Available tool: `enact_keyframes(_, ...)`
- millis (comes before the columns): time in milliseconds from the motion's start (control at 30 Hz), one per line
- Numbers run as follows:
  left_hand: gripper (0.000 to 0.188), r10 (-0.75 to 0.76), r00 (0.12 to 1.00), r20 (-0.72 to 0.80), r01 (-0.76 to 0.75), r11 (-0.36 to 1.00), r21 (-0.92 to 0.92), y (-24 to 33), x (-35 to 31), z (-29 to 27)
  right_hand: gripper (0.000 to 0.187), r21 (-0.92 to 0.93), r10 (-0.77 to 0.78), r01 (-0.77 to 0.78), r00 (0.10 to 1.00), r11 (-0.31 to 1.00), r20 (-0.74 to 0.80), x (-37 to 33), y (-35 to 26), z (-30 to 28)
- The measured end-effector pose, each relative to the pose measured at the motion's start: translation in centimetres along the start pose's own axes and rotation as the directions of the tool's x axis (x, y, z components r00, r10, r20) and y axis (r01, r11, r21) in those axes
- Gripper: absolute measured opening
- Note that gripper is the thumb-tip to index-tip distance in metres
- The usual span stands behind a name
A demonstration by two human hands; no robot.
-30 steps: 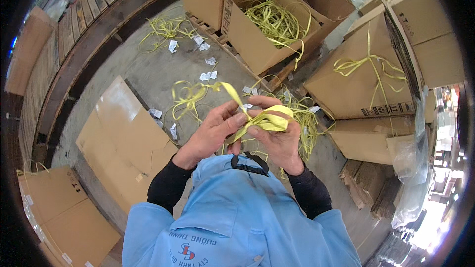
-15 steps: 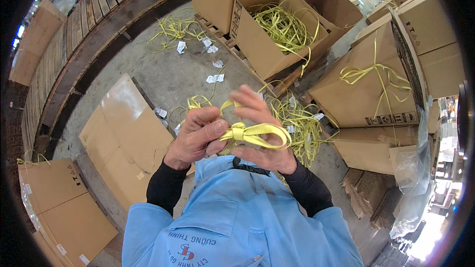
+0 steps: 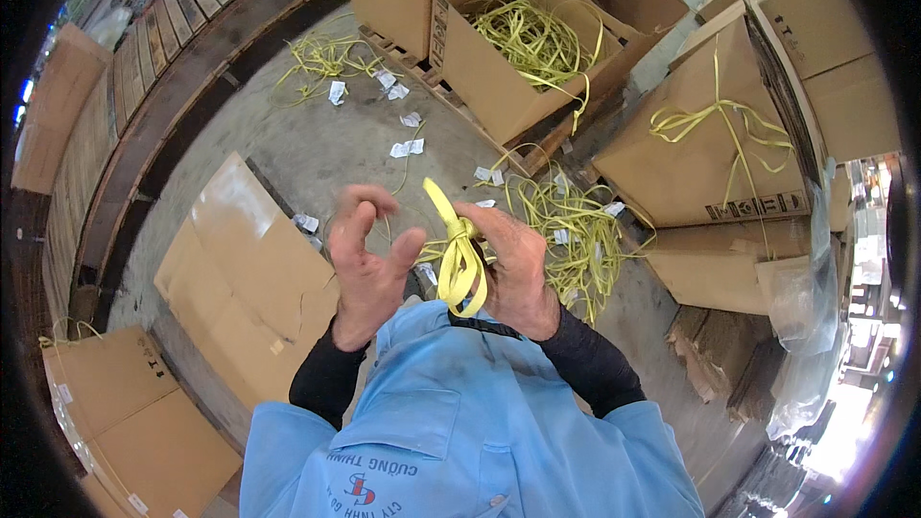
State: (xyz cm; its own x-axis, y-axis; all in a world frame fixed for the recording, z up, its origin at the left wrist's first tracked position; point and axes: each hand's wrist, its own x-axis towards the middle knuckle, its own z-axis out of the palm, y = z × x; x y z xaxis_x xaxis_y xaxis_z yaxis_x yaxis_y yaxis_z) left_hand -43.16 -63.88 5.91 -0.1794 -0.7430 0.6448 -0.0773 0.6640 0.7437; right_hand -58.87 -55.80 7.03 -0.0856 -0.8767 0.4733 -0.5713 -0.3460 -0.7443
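Note:
A yellow strap (image 3: 464,273), folded into a looped bundle and wound round near its top, is gripped in my right hand (image 3: 519,264). One strap end sticks up above the wrapped part, and the loops hang down in front of my blue shirt. To the left of the bundle, my left hand (image 3: 369,259) has its thumb and fingers apart and holds nothing. Beyond my right hand lies a loose tangle of yellow straps (image 3: 585,240) on the floor, with small white paper tags among it.
An open carton (image 3: 499,110) full of yellow straps stands on a pallet ahead. Flattened cardboard (image 3: 245,269) lies at left. A strap-tied carton (image 3: 700,153) stands at right, beside plastic film (image 3: 806,317). A slatted wooden conveyor (image 3: 153,58) curves along the far left.
My left hand has let go of the strap bundle and moved left, opening. The bundle has turned from lying sideways to hanging downward in my right hand.

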Motion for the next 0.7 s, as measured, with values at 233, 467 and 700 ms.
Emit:
enact_keyframes(233,0.022,-0.544,0.547,0.636,0.798,0.569,-0.200,0.6,-0.6,-1.7,0.050,-0.196,-0.119,0.128,0.991,0.972,0.057,0.1,1.2,1.2)
enact_keyframes(467,0.024,-0.473,0.576,0.667,0.762,0.607,-0.227,0.2,-1.6,-3.5,0.040,0.237,0.141,-0.227,0.933,0.945,0.332,0.5,0.1,-1.1)
enact_keyframes(700,0.028,-0.475,0.542,0.693,0.837,0.379,-0.394,0.6,-2.7,-4.1,0.039,0.227,0.136,-0.245,0.902,0.942,0.410,0.4,-0.3,-1.8)
